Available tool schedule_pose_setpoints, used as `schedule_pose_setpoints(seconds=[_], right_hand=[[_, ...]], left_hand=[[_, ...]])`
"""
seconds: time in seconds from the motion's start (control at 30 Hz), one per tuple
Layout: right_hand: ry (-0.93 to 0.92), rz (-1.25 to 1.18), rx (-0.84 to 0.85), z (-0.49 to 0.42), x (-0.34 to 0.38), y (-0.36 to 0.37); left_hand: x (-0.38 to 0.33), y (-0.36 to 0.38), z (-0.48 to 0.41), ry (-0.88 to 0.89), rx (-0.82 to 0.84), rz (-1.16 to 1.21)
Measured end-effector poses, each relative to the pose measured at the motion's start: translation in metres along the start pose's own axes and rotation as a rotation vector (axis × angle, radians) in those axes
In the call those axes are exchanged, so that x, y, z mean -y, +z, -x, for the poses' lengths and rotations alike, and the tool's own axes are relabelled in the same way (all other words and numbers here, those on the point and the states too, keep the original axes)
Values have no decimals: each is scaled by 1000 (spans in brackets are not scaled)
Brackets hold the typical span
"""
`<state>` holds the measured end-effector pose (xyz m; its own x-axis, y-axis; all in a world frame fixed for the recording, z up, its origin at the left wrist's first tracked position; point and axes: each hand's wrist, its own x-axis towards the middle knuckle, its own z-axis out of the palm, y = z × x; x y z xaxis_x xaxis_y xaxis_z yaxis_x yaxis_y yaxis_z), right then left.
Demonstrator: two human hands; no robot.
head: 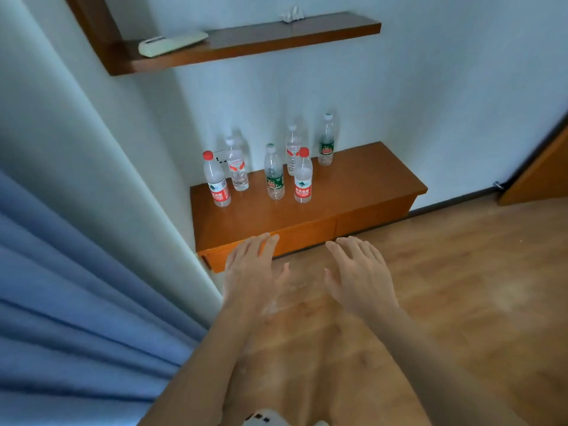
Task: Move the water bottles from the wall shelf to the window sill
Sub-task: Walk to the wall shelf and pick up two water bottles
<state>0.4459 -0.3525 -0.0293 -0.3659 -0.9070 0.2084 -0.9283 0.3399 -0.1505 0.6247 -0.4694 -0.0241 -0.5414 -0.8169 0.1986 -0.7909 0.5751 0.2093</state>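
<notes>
Several clear plastic water bottles stand upright on a low wooden wall shelf point(353, 192). A red-capped bottle point(216, 179) is at the front left, a white-capped one point(237, 164) behind it, a green-labelled one point(274, 172) in the middle and a second red-capped one point(303, 176) to its right. Two more bottles point(326, 139) stand against the wall. My left hand point(253, 272) and my right hand point(358, 276) hover palm down in front of the shelf, fingers spread, holding nothing. No window sill is in view.
An upper wooden shelf point(276, 38) carries a white remote control point(172, 43) and a small white object point(293, 15). A blue curtain point(76, 318) hangs at the left beside a wall corner. Wooden floor point(461, 302) stretches to the right, with a door point(541, 176) at the far right.
</notes>
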Motion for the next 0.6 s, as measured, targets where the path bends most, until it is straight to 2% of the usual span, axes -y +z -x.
schedule_pose_setpoints(seconds=[0.37, 0.6], right_hand=[[-21, -41, 1, -124, -43, 36], [-17, -30, 90, -221, -69, 70]], left_hand=[[12, 46, -121, -39, -15, 11], [42, 77, -203, -110, 6, 48]])
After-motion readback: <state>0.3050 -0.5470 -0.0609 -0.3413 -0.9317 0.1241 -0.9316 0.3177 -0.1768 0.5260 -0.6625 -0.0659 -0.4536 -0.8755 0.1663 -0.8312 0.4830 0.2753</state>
